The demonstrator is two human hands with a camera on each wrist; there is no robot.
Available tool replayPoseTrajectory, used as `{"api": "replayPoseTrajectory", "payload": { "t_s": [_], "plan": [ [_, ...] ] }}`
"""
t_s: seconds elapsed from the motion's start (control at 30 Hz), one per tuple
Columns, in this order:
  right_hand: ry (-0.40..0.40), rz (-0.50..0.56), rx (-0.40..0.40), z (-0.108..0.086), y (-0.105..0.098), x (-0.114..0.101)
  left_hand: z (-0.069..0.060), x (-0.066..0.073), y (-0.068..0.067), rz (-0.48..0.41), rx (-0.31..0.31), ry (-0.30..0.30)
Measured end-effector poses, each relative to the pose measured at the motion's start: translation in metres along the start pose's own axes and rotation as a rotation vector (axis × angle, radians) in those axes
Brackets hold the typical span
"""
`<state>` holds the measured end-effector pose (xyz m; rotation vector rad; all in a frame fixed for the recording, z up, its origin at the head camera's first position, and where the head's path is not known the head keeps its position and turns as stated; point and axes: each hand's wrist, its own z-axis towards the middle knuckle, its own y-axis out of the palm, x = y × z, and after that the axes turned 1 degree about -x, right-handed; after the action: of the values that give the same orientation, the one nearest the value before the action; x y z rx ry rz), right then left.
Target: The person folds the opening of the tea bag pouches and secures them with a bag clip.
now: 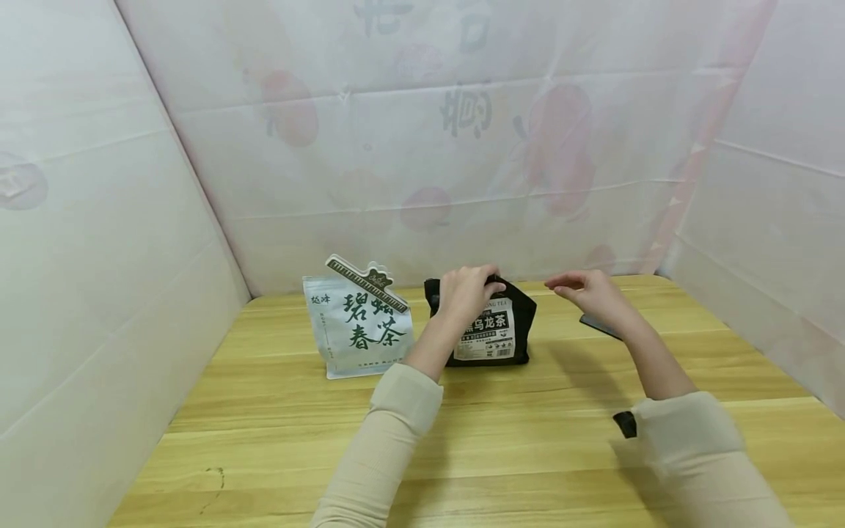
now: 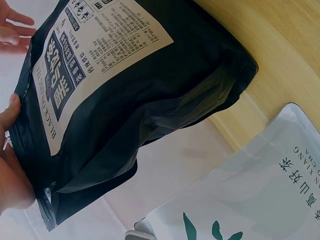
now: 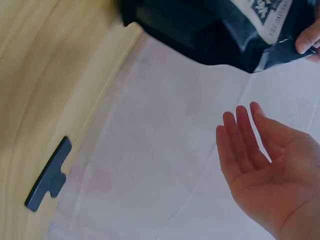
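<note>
A black oolong tea bag (image 1: 521,330) with a pale label stands upright on the wooden table. My left hand (image 1: 465,293) pinches its folded top edge, thumb in front and fingers behind. In the left wrist view the tea bag (image 2: 115,100) fills much of the picture, its side gusset creased. Right of the bag, my right hand (image 1: 590,293) hovers apart from it, fingers extended and holding nothing. The right wrist view shows this hand (image 3: 270,165) palm up to the camera. Behind it a dark flat clip (image 1: 597,326) lies on the table, partly hidden by the right wrist.
To the left stands a pale tea bag (image 1: 356,352) with green characters, a ruler-marked clip (image 1: 370,282) sitting slanted across its top. Fabric walls (image 1: 422,147) enclose the wooden table (image 1: 297,455) at the back and both sides. A small black piece (image 1: 624,424) shows at the right cuff.
</note>
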<state>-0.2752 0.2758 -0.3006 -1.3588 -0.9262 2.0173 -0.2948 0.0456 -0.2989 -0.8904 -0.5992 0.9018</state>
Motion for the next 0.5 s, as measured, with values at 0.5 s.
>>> {"api": "replayPoseTrajectory", "payload": {
  "t_s": [0.5],
  "plan": [
    [0.079, -0.158, 0.026, 0.003, -0.014, 0.042, 0.0, 0.0, 0.001, -0.009, -0.012, -0.002]
  ]
}}
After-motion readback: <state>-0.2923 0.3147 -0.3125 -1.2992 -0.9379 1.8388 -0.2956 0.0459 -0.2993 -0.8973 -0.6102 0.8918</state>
